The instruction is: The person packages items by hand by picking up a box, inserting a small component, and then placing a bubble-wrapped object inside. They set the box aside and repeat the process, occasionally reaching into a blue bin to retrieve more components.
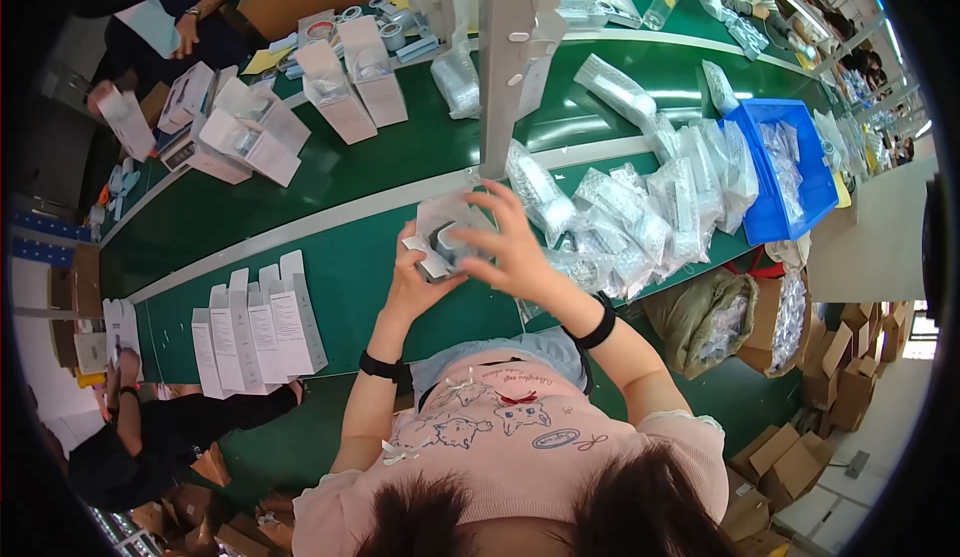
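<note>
A small white carton (428, 225) is held in front of me above the green bench, its top open. My left hand (412, 290) is closed around the carton's lower left side. Inside it lies a grey and dark item, partly covered by clear wrapping and too hidden to name. My right hand (517, 249) is over the carton's right side, with fingers spread at the opening and fingertips at its edge. Just right of that hand, clear bubble-wrap packages (620, 217) lie in a heap. To the left, several white cartons (258, 332) stand upright in a row.
A blue bin (818, 192) with wrapped pieces stands at the bench's right end. A metal post (497, 77) rises just beyond my hands. Open white cartons (345, 82) stand on the far green belt. Co-workers are at the left, and a sack (700, 322) hangs below right.
</note>
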`<state>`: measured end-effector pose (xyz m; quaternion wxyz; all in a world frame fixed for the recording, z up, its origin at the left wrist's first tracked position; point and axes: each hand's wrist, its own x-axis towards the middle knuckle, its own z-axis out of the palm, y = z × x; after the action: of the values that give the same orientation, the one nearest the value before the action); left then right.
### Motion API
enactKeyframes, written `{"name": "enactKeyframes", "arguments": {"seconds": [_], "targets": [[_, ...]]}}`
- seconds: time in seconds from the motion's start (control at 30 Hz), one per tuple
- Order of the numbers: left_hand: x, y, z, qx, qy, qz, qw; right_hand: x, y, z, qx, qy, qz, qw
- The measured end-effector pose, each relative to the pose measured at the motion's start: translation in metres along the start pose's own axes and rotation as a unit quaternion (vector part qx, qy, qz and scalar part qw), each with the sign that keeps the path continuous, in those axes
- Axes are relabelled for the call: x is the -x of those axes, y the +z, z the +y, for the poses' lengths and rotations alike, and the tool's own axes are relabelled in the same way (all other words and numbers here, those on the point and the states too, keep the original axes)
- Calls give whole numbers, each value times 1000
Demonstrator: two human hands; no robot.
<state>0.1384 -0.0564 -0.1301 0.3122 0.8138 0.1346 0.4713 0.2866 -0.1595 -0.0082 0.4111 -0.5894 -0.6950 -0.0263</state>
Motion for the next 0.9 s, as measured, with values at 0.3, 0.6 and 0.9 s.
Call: {"name": "enactKeyframes", "arguments": {"seconds": [0.3,0.6,0.9], "targets": [[29,-4,-13,-81,-95,31,992,119,-55,183,156,139,-302,930],[27,-3,16,7,-122,17,992,86,-80,184,213,-151,-506,822],[-11,1,56,-79,-183,3,980,71,-92,197,63,-69,-417,904]]}}
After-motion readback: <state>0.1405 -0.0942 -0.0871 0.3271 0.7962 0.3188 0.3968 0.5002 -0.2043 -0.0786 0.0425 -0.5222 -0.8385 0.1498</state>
